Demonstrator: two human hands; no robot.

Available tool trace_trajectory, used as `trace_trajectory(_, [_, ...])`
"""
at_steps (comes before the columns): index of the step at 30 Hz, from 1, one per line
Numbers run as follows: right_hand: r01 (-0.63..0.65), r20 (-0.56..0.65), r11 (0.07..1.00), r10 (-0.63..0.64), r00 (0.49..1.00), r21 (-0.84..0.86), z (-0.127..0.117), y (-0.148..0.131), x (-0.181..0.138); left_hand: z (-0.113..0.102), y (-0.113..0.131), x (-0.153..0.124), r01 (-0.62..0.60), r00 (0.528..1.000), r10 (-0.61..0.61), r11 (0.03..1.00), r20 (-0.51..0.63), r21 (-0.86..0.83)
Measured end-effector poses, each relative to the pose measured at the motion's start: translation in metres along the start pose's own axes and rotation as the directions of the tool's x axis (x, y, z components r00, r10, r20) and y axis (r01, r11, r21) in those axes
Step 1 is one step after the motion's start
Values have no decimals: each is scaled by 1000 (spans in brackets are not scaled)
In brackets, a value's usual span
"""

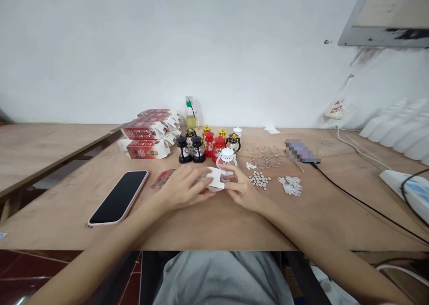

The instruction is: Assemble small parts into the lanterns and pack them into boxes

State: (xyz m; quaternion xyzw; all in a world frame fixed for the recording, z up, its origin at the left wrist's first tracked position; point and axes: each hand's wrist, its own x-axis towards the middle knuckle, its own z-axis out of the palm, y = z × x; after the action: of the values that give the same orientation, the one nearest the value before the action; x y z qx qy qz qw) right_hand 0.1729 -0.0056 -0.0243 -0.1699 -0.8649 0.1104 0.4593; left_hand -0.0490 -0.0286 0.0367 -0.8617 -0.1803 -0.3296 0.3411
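Observation:
Between my hands is a small cardboard box [216,178], its white inner side and flaps facing me. My left hand [186,186] lies over the box's left part, fingers bent onto the white card. With thumb and fingers, my right hand [245,190] grips the box's right end at the flaps. A red printed patch [163,178] shows left of my left hand; I cannot tell whether it belongs to this box. Just behind the box stands a white mini lantern [227,157], with red lanterns [219,148] and black lanterns [197,149] around it.
Red printed boxes [147,148] are stacked at the back left, near a bottle [191,117]. A phone [119,198] lies left. To the right are button cells [259,180], white plastic pieces [291,185], wire handles [266,156] and a cabled phone [301,151].

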Motion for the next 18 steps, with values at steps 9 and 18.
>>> trace_trajectory(9, [-36,16,970,41,999,-241,0,3,-3,16,-18,-2,435,686,-182,879,705,-197])
trace_trajectory(18, [-282,-195,955,260,946,-96,-9,-7,5,27,-20,10,222,948,-135,929,289,-295])
